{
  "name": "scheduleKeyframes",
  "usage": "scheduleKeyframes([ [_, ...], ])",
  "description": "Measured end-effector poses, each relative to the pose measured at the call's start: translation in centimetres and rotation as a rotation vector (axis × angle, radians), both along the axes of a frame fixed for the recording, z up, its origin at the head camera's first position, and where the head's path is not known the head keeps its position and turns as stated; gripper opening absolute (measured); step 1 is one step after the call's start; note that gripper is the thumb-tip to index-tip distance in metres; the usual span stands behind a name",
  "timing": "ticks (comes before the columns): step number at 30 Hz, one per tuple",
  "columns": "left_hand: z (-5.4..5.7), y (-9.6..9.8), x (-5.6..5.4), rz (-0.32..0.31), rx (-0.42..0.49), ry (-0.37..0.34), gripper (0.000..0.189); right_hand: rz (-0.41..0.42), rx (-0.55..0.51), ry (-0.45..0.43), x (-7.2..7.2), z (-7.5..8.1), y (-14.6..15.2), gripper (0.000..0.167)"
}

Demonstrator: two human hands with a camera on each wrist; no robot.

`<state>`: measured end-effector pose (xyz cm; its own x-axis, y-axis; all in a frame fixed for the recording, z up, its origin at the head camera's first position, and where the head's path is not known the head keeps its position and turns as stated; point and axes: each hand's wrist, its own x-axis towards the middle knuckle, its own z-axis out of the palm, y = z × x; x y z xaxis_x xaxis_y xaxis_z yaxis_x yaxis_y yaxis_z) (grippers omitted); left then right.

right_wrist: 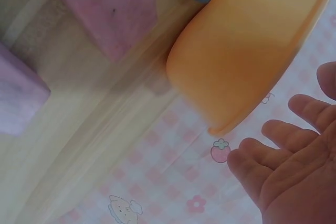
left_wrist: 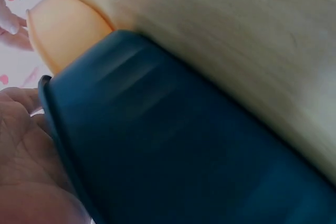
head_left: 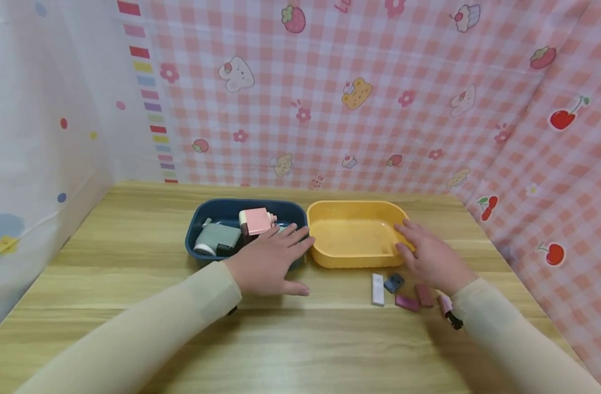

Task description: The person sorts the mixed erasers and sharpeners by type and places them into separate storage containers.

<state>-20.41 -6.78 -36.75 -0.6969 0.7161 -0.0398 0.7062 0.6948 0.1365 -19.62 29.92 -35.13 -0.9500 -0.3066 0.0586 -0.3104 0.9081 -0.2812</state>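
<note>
My left hand (head_left: pixel 268 262) is spread over the front right part of a dark blue bin (head_left: pixel 196 219), its fingers reaching toward the yellow bin. In the left wrist view the palm lies right beside the blue bin's rim (left_wrist: pixel 50 108). Inside the blue bin lie a grey-green item with a white round end (head_left: pixel 220 236) and a pink and cream bottle-like item (head_left: pixel 257 221); my hand hides part of the contents. My right hand (head_left: pixel 430 257) holds nothing, its fingers loosely extended at the right end of the yellow bin (head_left: pixel 349 261).
Several small blocks lie in front of the yellow bin: a white one (head_left: pixel 377 289), a dark blue one (head_left: pixel 394 283), a magenta one (head_left: pixel 407 303) and a dusty pink one (head_left: pixel 424 295). A pink and black piece (head_left: pixel 450 312) lies by the right wrist. Patterned cloth (head_left: pixel 320 109) hangs behind.
</note>
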Motion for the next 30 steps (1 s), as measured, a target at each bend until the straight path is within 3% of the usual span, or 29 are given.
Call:
scheduleKeyframes([
  [9, -0.8, 0.7, -0.1, 0.008, -0.060, -0.007, 0.105, 0.003, -0.022, -0.001, 1.5, 0.0, -0.5, 0.054],
  [14, -1.1, 0.8, -0.1, 0.005, -0.069, 0.006, 0.105, 0.035, -0.010, 0.062, 2.6, -0.1, -1.1, 0.048],
  [24, -1.2, 0.8, -0.2, 0.002, -0.068, 0.001, 0.107, 0.202, 0.025, 0.230, 5.2, -0.3, -2.7, 0.037],
  [30, -1.3, 0.8, -0.2, -0.002, -0.059, 0.008, 0.107, 0.339, 0.043, 0.226, 6.0, -1.7, -3.4, 0.033],
])
